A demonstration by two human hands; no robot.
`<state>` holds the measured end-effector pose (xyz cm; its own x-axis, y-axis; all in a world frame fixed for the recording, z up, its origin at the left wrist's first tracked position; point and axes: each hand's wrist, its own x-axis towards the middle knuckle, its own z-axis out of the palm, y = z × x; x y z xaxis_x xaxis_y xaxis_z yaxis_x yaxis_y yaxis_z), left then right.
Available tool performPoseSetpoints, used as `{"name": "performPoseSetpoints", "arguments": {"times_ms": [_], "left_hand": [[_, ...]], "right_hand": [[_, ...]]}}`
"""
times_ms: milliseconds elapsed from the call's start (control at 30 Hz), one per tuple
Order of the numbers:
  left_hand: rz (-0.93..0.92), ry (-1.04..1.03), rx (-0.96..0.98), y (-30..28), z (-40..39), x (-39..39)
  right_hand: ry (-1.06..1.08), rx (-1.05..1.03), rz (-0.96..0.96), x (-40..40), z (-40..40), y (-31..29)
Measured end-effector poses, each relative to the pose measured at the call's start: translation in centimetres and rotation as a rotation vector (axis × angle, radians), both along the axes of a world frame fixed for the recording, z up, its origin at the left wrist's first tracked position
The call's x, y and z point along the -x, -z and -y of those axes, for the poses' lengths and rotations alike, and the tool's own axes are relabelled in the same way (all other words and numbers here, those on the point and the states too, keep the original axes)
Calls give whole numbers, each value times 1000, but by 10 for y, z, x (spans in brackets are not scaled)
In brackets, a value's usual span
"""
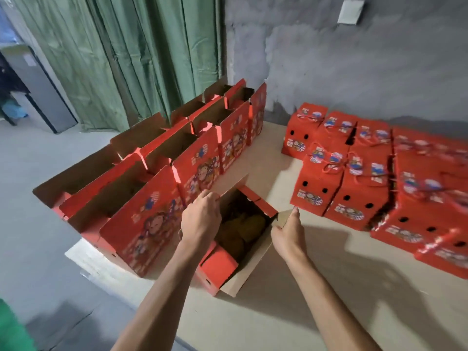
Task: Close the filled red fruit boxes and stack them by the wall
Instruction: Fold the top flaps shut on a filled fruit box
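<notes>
An open red fruit box (217,268) stands in front of me on flat cardboard, with yellowish-brown fruit (243,229) showing inside. My left hand (201,219) grips the top edge of its left long flap. My right hand (288,231) holds the right long flap, thumb up along its edge. Several more open red boxes (162,198) stand in rows to the left. Closed red boxes (339,188) with tied string handles sit in a stack at the right, close to the grey wall (354,72).
The boxes rest on sheets of brown cardboard (278,312) laid on a grey floor. A green curtain (114,59) hangs behind the open boxes. Bare cardboard lies between the open box and the closed stack.
</notes>
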<state>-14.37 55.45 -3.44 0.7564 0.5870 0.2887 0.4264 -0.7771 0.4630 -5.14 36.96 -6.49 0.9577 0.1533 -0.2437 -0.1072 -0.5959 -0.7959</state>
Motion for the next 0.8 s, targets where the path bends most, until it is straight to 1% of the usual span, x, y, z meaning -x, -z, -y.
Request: {"name": "performPoseSetpoints", "arguments": {"times_ms": [100,267,400,467,600,700,800], "left_hand": [[-10,187,45,0,76,-38],[-110,470,132,-2,230,-91],[-134,590,163,-5,346,-111],[-150,634,180,-6,394,-114],[-195,704,182,-8,465,-115],[-202,685,186,-10,487,-116],[-201,694,177,-10,487,-120]], "right_hand": [[149,18,44,-13,94,-7],[404,61,34,-14,263,-21],[567,65,77,-8,380,-28],[597,49,82,-6,429,-28],[621,38,65,-8,492,-22],[593,44,57,-15,508,-13],[491,177,111,-31,507,-12]]}}
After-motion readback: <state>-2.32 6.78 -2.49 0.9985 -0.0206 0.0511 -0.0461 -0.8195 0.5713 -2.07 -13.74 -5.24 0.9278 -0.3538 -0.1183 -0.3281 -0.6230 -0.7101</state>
